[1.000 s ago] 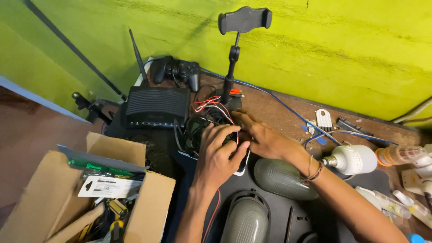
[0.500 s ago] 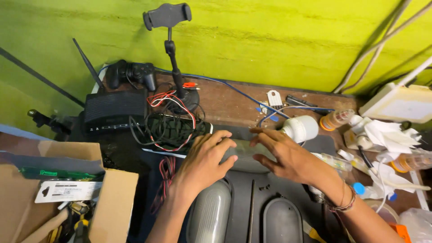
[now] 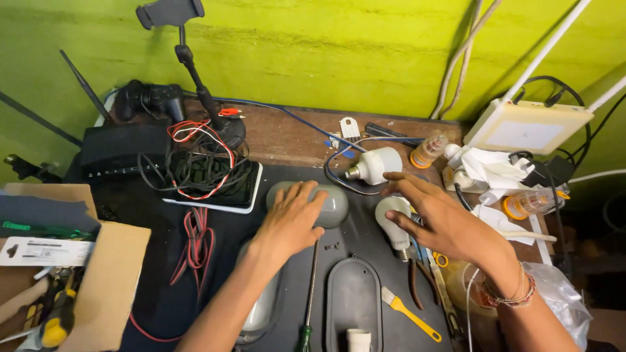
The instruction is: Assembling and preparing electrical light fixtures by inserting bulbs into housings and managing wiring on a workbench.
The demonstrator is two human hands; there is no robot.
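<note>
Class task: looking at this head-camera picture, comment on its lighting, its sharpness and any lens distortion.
Head view: even, soft light, with no harsh glare on the green wall; the left hand on the grey oval cover is sharp, and the right hand is only slightly soft; wide-lens bending curves the white conduit and table edges.

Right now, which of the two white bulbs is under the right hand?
The nearer bulb, lying on the dark mat with its screw base toward the person; the right hand is over it. The other bulb lies farther back by the blue wire, untouched.
</note>
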